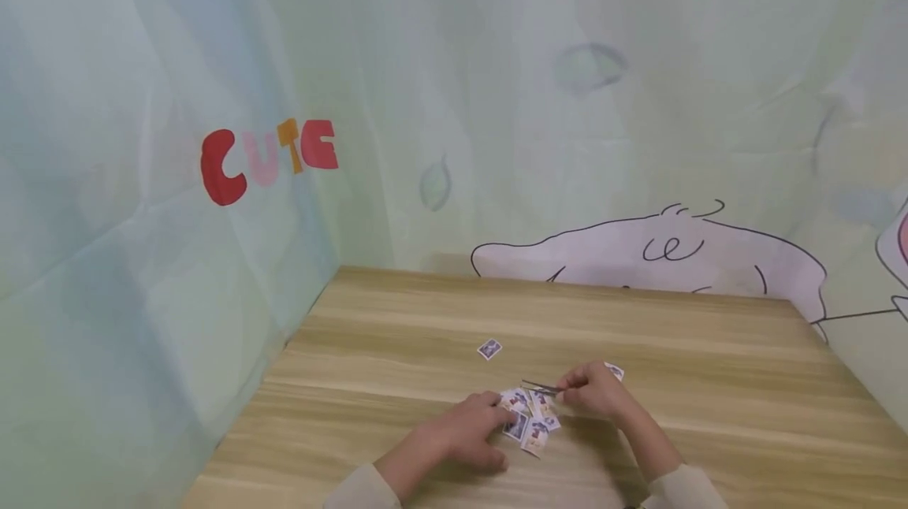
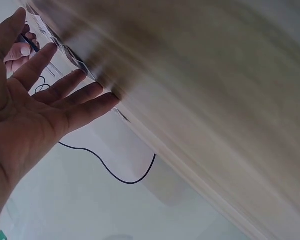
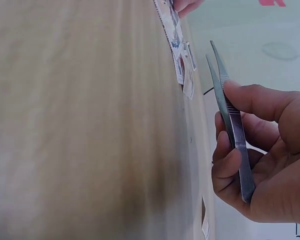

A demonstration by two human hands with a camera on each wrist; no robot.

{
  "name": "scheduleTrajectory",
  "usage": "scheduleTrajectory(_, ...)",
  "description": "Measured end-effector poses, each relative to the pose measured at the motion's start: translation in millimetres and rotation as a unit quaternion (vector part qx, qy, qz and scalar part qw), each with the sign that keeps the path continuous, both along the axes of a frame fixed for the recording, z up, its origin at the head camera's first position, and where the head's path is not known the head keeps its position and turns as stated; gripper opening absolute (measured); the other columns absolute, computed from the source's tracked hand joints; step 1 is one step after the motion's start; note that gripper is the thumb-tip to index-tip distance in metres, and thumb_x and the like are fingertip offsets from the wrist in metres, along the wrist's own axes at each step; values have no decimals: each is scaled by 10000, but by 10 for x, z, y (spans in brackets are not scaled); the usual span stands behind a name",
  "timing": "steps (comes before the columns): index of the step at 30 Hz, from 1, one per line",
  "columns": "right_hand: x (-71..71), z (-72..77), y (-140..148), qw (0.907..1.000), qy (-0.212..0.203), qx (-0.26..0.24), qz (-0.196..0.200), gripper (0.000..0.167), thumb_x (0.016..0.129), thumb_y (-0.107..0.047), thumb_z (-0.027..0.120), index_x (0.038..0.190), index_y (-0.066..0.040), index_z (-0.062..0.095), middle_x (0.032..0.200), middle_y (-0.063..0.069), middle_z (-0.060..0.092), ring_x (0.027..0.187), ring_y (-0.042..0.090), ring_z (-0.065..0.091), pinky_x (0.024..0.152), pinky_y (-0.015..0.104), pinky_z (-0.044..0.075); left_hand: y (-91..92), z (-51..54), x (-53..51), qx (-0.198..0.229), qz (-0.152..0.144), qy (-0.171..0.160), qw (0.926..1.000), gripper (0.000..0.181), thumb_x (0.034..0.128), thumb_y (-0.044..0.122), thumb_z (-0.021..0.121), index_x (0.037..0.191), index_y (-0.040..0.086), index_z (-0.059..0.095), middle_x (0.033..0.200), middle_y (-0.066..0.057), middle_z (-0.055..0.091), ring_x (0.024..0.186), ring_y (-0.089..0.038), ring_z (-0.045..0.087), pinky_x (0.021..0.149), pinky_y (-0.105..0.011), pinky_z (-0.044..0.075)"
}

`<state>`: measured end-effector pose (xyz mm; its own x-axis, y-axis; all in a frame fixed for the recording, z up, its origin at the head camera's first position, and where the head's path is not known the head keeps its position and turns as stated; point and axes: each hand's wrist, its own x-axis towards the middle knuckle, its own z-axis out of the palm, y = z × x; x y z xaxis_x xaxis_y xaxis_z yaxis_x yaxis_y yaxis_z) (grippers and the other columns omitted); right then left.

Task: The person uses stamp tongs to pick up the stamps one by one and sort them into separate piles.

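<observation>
My right hand (image 1: 592, 392) holds a pair of metal tweezers (image 3: 234, 117) between thumb and fingers. In the right wrist view their tips stand slightly apart with nothing between them. In the head view the tweezers reach over a small overlapping heap of postage stamps (image 1: 535, 436). At the left side of that heap, my left hand (image 1: 464, 432) touches the stamps with its fingertips. Its fingers are nearly straight and spread in the left wrist view. The heap is partly covered by the left fingers.
One single stamp (image 1: 489, 348) lies farther back on the wooden table (image 1: 369, 359). Another stamp (image 1: 615, 371) shows partly behind the right hand. A printed cloth backdrop (image 1: 440, 99) stands along the table's back and left edges.
</observation>
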<state>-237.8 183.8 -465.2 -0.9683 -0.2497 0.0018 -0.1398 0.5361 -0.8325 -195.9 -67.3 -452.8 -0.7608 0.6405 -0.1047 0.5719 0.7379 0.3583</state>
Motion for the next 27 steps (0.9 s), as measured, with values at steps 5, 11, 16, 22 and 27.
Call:
scheduleTrajectory(5, 32, -2, 42, 9996, -19, -67, 272, 119, 718, -17, 687, 829, 21, 671, 721, 22, 617, 656, 179, 536, 605, 317, 465, -21, 11, -16, -11, 1, 35, 10000, 603, 701, 360, 744, 1265, 225, 579, 1344, -108, 441, 1198, -253, 430, 956, -378, 402)
scheduleTrajectory(11, 86, -5, 97, 9986, -22, -125, 519, 143, 717, -18, 694, 844, 42, 666, 726, 28, 623, 654, 178, 541, 591, 296, 466, -27, -12, -27, 4, -72, 28, 10000, 604, 709, 374, 741, 1273, 231, 576, 1354, -122, 432, 1211, -260, 422, 961, -383, 398)
scheduleTrajectory(16, 97, 1, 107, 9980, 56, -131, 614, 136, 714, -14, 698, 835, 43, 670, 732, 36, 634, 650, 178, 541, 581, 281, 461, -29, -17, -48, -16, -105, 76, 9999, 603, 709, 380, 745, 1269, 233, 578, 1342, -115, 441, 1191, -252, 437, 952, -374, 406)
scheduleTrajectory(22, 118, 10, 139, 9980, -28, -136, 614, 146, 722, -27, 701, 849, 35, 667, 750, 38, 628, 674, 188, 546, 602, 295, 474, -22, 18, 0, -175, -29, 151, 9997, 638, 699, 390, 745, 1291, 250, 555, 1365, -101, 421, 1207, -257, 426, 935, -408, 422)
scheduleTrajectory(27, 136, -3, 199, 9976, -21, -47, 696, 159, 729, -60, 716, 860, 20, 671, 768, 31, 630, 692, 190, 552, 615, 284, 477, -16, 22, 70, -398, -252, 511, 9976, 615, 701, 403, 728, 1274, 254, 561, 1353, -71, 444, 1212, -232, 432, 948, -394, 411)
